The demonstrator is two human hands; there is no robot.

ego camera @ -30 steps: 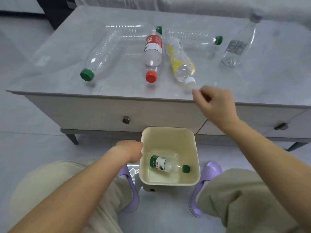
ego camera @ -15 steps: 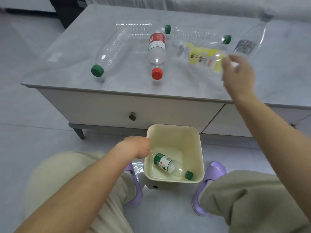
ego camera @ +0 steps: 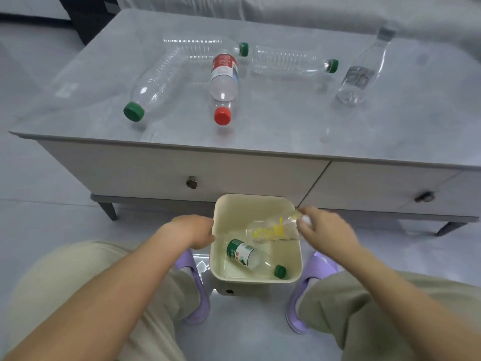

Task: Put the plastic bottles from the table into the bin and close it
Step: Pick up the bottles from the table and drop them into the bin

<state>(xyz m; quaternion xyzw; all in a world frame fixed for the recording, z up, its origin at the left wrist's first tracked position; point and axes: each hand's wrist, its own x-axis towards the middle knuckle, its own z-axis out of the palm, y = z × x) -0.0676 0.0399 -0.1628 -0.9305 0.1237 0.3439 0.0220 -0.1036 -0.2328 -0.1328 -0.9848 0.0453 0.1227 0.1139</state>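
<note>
the right hand (ego camera: pixel 322 227) has its grip clamped on the cap end of the yellow-printed bottle (ego camera: pixel 273 227), now tilted over the open cream bin (ego camera: pixel 256 204) on the floor rather than up over the surface (ego camera: pixel 286 126) as half a second ago, while the left hand (ego camera: pixel 190 230) stays closed on the bin's left rim. inside lies a green-labelled bottle (ego camera: pixel 250 256), its writing too small to read. five bottles remain on the surface as before, among them the red-labelled bottle (ego camera: pixel 223 79) and a dark-labelled bottle (ego camera: pixel 360 74), print illegible.
</note>
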